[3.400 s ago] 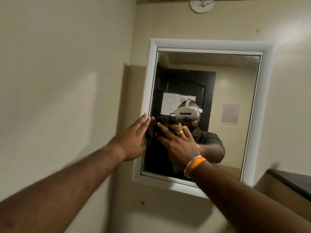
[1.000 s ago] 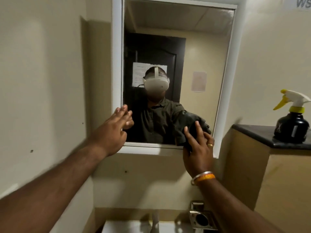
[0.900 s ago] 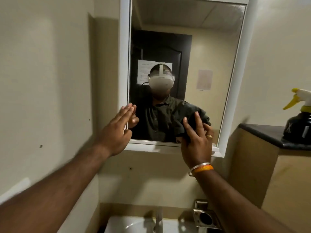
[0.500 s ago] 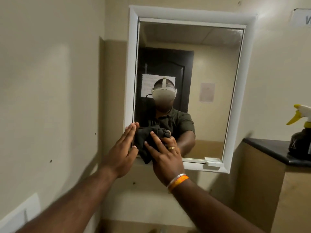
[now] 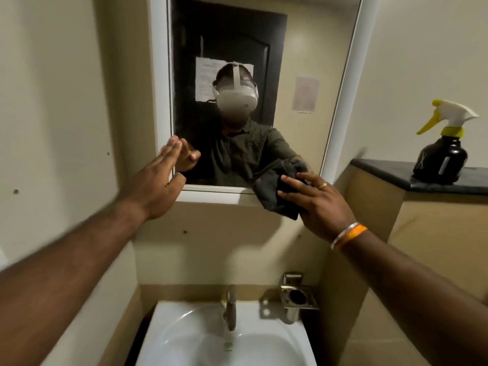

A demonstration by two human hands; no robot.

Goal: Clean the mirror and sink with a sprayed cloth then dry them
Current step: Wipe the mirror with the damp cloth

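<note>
A white-framed mirror (image 5: 159, 75) hangs on the beige wall above a white sink (image 5: 184, 336). My right hand (image 5: 320, 204) presses a dark cloth (image 5: 274, 191) flat against the mirror's bottom right corner and lower frame, fingers spread straight over it. My left hand (image 5: 158, 183) lies flat with straight fingers against the lower left edge of the mirror frame. A black spray bottle (image 5: 441, 159) with a yellow and white trigger stands on a dark ledge at the right.
A metal tap (image 5: 229, 310) rises at the back of the sink. A metal holder (image 5: 297, 297) is fixed to the wall right of the tap. The dark ledge (image 5: 383, 170) tops a beige partition on the right.
My right hand has swept the cloth from the mirror's lower left to its lower right corner. The view has tilted down, bringing the sink into sight. My left hand stays on the left frame.
</note>
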